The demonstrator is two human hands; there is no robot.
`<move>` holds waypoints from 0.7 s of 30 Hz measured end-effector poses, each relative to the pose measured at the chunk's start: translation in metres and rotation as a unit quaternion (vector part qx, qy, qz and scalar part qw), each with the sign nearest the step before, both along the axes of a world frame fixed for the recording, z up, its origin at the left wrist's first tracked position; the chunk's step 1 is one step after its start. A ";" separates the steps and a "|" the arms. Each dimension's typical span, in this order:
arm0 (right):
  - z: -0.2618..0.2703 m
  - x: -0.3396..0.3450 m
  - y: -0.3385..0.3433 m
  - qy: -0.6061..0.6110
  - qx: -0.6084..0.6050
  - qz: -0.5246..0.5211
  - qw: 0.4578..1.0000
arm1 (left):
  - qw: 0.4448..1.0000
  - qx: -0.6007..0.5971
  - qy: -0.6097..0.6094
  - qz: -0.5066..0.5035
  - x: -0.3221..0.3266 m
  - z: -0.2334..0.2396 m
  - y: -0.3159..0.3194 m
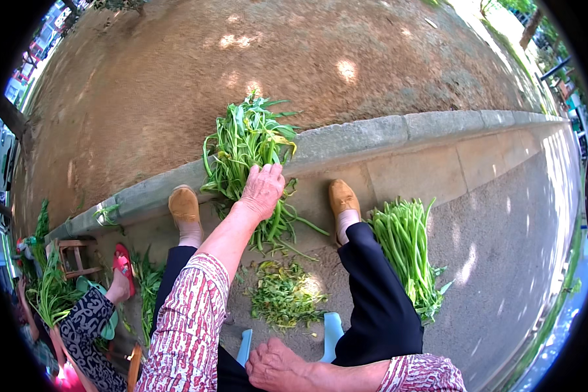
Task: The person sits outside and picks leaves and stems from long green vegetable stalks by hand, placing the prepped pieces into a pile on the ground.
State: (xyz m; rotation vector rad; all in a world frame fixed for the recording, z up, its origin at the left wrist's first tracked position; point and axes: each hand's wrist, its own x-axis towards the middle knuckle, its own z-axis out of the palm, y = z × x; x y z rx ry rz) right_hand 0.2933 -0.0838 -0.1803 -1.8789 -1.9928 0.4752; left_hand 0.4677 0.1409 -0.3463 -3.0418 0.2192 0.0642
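My left hand [263, 190] reaches forward with its fingers curled into a heap of long-stemmed leafy greens [247, 142]. The heap lies across the stone kerb, with some yellow leaves near its right side and loose stems trailing below my hand. My right hand [274, 365] rests low in front of my body, its fingers folded; nothing shows in it. Between my legs is a small pile of torn green and yellow leaves [286, 294] on the pavement. A neat bunch of green stems [406, 255] lies beside my right leg.
The kerb [353, 142] separates bare soil [176, 88] from the pavement [490, 235]. Light-blue seat legs [332, 333] show beneath me. At left are another person's red sandal [123, 267], a wooden stool [78, 259] and more long greens [51, 294].
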 end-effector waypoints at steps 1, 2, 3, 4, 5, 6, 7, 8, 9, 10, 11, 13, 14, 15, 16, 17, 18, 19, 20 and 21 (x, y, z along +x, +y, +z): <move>-0.003 -0.001 0.000 0.011 -0.017 0.017 1.000 | 1.000 0.022 0.021 0.001 0.004 -0.002 -0.003; -0.004 0.000 -0.002 -0.012 0.011 0.006 1.000 | 0.998 0.028 0.044 0.027 0.007 -0.012 -0.003; -0.001 0.004 -0.003 -0.034 0.038 -0.008 0.999 | 0.997 0.035 0.056 0.028 0.010 -0.015 -0.004; 0.001 0.007 -0.004 -0.057 0.064 -0.021 0.996 | 0.996 0.043 0.068 0.028 0.012 -0.017 -0.004; -0.003 0.002 -0.006 -0.048 0.038 -0.020 0.998 | 0.995 0.050 0.080 0.029 0.012 -0.019 -0.003; -0.004 -0.004 -0.004 -0.038 0.017 -0.019 0.999 | 0.997 0.046 0.052 0.030 0.011 -0.021 -0.003; -0.006 -0.008 -0.005 -0.028 -0.004 -0.017 0.999 | 0.999 0.037 0.033 0.016 0.007 -0.022 0.000; -0.008 -0.009 -0.009 0.000 -0.021 0.001 1.000 | 0.999 0.029 0.015 0.003 0.002 -0.022 0.004; 0.001 0.003 -0.007 0.029 -0.037 0.017 0.999 | 1.000 0.020 -0.003 -0.012 -0.001 -0.016 0.005; 0.006 0.009 -0.005 0.057 -0.053 0.034 0.996 | 1.000 0.006 -0.016 0.008 -0.005 -0.006 0.003; 0.003 0.007 -0.005 0.058 -0.046 0.031 0.997 | 0.995 -0.033 -0.092 0.019 -0.010 -0.005 0.005; -0.006 0.001 -0.005 0.059 -0.029 0.024 0.998 | 0.969 -0.110 -0.196 0.101 -0.022 0.004 0.006; -0.009 -0.003 -0.005 0.042 -0.031 0.028 0.998 | 0.943 -0.156 -0.244 0.163 -0.030 0.008 0.001; -0.011 -0.008 -0.005 0.024 -0.031 0.036 0.999 | 0.915 -0.191 -0.247 0.255 -0.040 0.012 -0.006; -0.012 -0.010 -0.004 0.005 -0.029 0.048 0.998 | 0.845 -0.331 -0.258 0.331 -0.052 0.001 -0.011; -0.006 -0.005 -0.002 0.007 -0.015 0.051 0.999 | 0.747 -0.463 -0.264 0.397 -0.062 -0.021 -0.015; 0.005 0.004 -0.001 0.009 -0.003 0.051 0.999 | 0.737 -0.464 -0.266 0.412 -0.071 -0.047 -0.022; 0.009 0.009 -0.001 0.013 0.006 0.049 0.999 | 0.728 -0.467 -0.265 0.426 -0.078 -0.064 -0.031; 0.006 0.006 -0.003 0.042 -0.006 0.045 0.998 | 0.717 -0.494 -0.198 0.451 -0.080 -0.066 -0.044; 0.003 0.000 -0.006 0.071 -0.016 0.045 0.996 | 0.700 -0.517 -0.131 0.475 -0.082 -0.066 -0.055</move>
